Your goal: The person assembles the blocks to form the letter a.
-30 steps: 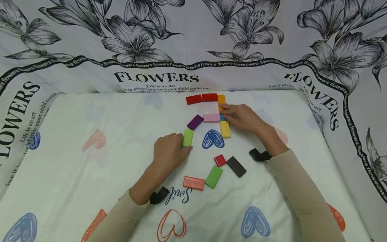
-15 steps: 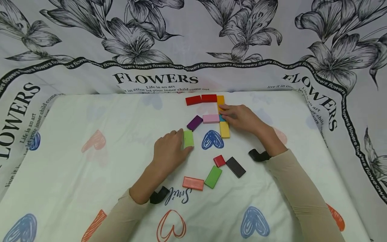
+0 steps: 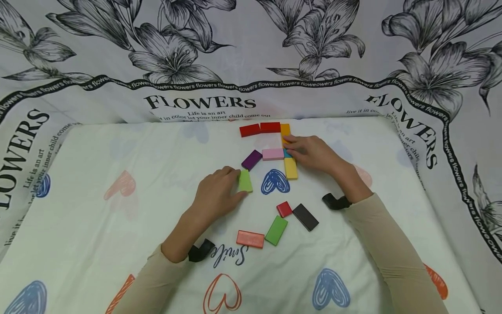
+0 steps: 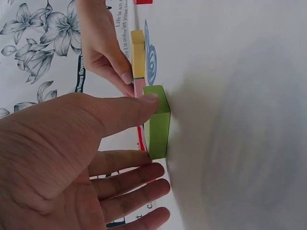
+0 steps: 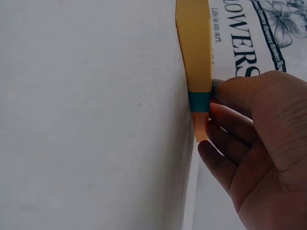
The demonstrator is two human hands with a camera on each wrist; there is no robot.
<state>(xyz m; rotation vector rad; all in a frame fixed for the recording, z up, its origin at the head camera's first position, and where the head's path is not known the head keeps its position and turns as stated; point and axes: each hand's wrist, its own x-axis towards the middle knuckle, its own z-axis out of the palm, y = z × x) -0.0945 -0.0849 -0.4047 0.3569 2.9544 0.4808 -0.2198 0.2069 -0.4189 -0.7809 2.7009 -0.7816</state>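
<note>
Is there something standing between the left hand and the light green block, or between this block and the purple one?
Nothing visible stands in the way: the left hand touches the light green block with its thumb, and no object lies between this and the purple block, close by its far end.

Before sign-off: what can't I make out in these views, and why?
Head view: the lower part of the orange rectangular block and part of the small blue block, covered by the right hand.
Right wrist view: the upper end of the yellow rectangular block, cut off by the top edge.
Left wrist view: the rest of a red block, cut off by the top edge.
</note>
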